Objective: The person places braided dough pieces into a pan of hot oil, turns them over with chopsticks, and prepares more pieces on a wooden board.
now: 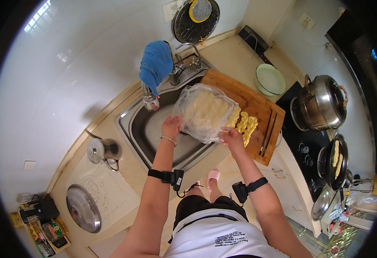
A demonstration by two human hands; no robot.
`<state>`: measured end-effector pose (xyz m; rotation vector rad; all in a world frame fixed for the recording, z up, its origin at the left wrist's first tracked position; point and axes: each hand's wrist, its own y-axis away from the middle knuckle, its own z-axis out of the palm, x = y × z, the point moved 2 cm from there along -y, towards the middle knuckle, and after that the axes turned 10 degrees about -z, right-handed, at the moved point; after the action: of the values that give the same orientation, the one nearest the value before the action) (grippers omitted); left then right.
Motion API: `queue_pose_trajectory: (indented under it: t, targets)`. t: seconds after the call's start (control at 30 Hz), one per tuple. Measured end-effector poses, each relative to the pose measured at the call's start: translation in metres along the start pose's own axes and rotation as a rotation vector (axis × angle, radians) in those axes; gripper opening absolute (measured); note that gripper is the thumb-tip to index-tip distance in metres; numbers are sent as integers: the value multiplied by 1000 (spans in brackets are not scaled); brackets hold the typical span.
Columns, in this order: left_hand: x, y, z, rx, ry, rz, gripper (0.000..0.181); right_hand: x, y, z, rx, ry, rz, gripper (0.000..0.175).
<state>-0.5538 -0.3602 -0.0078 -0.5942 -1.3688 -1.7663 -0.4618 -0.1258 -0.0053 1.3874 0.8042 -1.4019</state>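
Observation:
My left hand (173,125) pinches the near left edge of a clear plastic sheet (191,124), perhaps a bag. The same plastic's near right edge is between the fingers of my right hand (232,139). Pale yellow braided dough twists (209,106) show blurred beneath it, at the board's left side by the sink. A few more dough twists (247,125) lie uncovered to the right on the wooden cutting board (256,103). Two dark chopsticks (268,132) rest near the board's right edge.
A steel sink (149,129) with a faucet (151,100) draped in a blue cloth (156,63) is at left. Beyond the board are a pale green bowl (270,80) and a cleaver (254,40). On the cooktop stand a steel pot (320,103) and a frying pan (332,177) holding two twists (336,158).

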Motion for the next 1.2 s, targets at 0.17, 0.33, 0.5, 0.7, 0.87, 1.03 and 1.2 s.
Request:
queue_pose_trajectory:
  t: [0.17,0.33,0.5,0.7,0.87,1.03,1.2]
  targets:
    - [-9,5,-12,169,-181,-6,15,-2,1,0,-35,71,18,29]
    - [-20,0,-22,147,-177,-169,19,4,4,-6,-150,179,27,23]
    - [-27,4,-37,70,-215,-60,25,-1,4,-8,-231,275,13,18]
    - [-24,36,-64,195,-285,170,23,1,4,-3,-247,245,60,21]
    - [-38,49,-90,188,-316,161,21,6,6,6,-323,598,-12,36]
    - [-14,70,-67,141,-387,358,19,-15,4,24,-22,1112,-637,48]
    - [11,92,-44,121,-244,318,19,-64,17,67,-249,774,-616,37]
